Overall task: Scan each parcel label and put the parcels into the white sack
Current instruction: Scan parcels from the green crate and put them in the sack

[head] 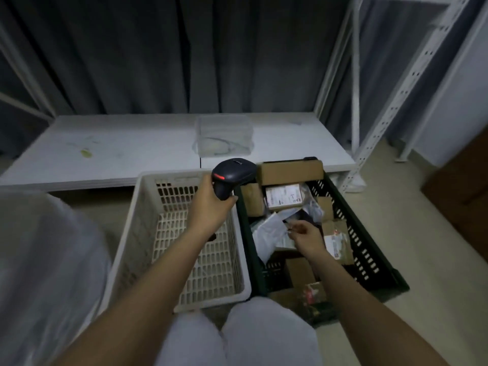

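In the dark crate [369,249], blurred right hand [307,237] pinches something unclear; left hand [211,204] grips scanner [233,175].

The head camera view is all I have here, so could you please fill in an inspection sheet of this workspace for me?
Surface: pale floor; low white platform behind the crates.
Job's things: barcode scanner held over the white crate; dark crate full of cardboard and bagged parcels; white sack at the left edge.
Clutter: clear plastic box on the platform.
Grippers: left hand grips the scanner; right hand reaches into the dark crate, grip unclear.
Cables: nothing seen.
Surroundings: dark curtain, white shelf frame.
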Demonstrator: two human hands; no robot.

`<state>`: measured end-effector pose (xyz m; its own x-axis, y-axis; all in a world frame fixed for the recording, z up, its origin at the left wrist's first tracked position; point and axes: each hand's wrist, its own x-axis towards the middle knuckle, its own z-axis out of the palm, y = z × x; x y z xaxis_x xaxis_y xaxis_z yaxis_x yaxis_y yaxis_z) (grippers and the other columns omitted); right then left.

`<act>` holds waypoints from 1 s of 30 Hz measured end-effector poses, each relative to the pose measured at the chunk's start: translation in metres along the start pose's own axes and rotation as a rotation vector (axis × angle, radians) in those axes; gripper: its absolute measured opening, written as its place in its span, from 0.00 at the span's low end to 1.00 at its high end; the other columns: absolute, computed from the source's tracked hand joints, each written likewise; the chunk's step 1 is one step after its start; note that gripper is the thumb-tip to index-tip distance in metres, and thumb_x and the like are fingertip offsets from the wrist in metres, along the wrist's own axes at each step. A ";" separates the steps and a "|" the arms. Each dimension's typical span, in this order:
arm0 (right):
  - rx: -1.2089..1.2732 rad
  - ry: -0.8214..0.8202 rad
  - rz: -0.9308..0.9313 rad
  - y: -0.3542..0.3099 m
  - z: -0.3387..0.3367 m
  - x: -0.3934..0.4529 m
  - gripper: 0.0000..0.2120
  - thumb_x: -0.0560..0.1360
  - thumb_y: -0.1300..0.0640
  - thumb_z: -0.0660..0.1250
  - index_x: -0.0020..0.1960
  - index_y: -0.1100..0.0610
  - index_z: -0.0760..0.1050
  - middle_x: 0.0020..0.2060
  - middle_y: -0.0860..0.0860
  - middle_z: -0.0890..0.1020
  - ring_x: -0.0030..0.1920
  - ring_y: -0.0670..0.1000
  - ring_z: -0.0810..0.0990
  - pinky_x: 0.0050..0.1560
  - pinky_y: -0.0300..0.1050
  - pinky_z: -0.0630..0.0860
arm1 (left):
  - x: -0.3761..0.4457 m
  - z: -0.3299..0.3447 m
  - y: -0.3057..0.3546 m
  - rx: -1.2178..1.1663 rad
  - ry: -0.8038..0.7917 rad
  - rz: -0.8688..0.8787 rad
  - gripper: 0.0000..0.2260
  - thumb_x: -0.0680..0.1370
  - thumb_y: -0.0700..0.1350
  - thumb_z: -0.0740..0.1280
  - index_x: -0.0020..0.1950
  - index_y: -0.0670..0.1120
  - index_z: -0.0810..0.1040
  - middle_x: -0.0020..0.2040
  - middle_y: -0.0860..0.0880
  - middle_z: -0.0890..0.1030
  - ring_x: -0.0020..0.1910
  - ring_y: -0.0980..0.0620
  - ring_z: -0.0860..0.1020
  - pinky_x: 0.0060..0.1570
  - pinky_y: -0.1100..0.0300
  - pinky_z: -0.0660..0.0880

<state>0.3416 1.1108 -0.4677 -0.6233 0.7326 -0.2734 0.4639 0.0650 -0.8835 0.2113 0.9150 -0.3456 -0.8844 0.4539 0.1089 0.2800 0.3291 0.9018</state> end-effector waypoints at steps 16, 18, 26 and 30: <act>-1.521 0.234 -0.616 -0.051 0.096 0.245 0.37 0.71 0.60 0.71 0.75 0.57 0.56 0.71 0.59 0.66 0.69 0.61 0.65 0.68 0.59 0.65 | 0.149 0.082 -0.107 -0.071 -0.008 -0.138 0.18 0.72 0.39 0.73 0.56 0.48 0.69 0.44 0.53 0.75 0.43 0.52 0.76 0.42 0.58 0.75; -1.450 0.348 -0.675 -0.056 0.089 0.239 0.37 0.63 0.59 0.77 0.69 0.58 0.67 0.60 0.57 0.76 0.59 0.59 0.76 0.57 0.55 0.75 | 0.147 0.080 -0.108 -0.091 -0.013 -0.138 0.19 0.72 0.39 0.74 0.57 0.48 0.69 0.44 0.53 0.75 0.42 0.54 0.75 0.39 0.63 0.72; -0.243 0.392 -0.743 -0.116 0.003 0.107 0.40 0.63 0.59 0.77 0.69 0.56 0.62 0.62 0.52 0.65 0.61 0.47 0.66 0.57 0.35 0.67 | 0.110 0.040 -0.047 -0.204 0.029 -0.135 0.18 0.73 0.38 0.72 0.57 0.48 0.69 0.45 0.50 0.77 0.44 0.51 0.76 0.40 0.59 0.70; 0.162 0.318 -0.529 -0.117 -0.015 0.029 0.36 0.65 0.56 0.78 0.66 0.45 0.63 0.63 0.50 0.68 0.62 0.48 0.70 0.62 0.42 0.70 | 0.066 0.011 -0.014 -0.256 0.092 -0.117 0.17 0.74 0.38 0.71 0.57 0.49 0.68 0.42 0.53 0.75 0.39 0.56 0.75 0.34 0.65 0.68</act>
<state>0.2789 1.1348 -0.3667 -0.5133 0.7965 0.3196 0.0283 0.3880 -0.9212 0.1532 0.9488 -0.3558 -0.9387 0.3440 0.0247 0.0807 0.1496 0.9854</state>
